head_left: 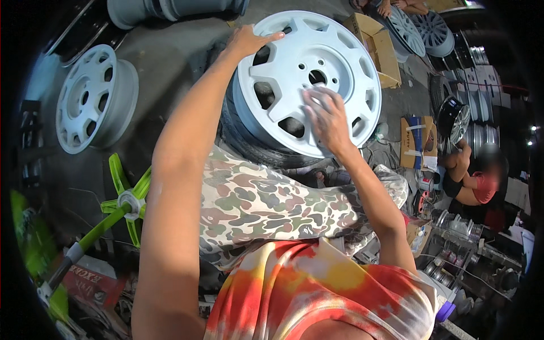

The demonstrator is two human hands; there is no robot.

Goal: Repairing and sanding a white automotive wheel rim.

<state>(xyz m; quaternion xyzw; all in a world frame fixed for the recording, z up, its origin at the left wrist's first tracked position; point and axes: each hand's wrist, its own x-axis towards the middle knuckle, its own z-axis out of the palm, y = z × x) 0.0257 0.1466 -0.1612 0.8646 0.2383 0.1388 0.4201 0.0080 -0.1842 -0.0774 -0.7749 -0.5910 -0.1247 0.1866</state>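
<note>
A pale grey-white alloy wheel rim lies tilted in front of me, its face turned up, on top of a black tyre. At its upper left edge my left hand grips the outer lip, thumb across the face and the other fingers partly hidden. My right hand rests palm down on the lower part of the face, just below the centre hole, between openings. Motion smears its fingertips, and whatever may lie under them is hidden.
Another pale wheel rim stands upright at the left. Near it is a bright green spoked stand base. Cardboard boxes lie at the right, where a co-worker crouches. More wheels sit at the upper right.
</note>
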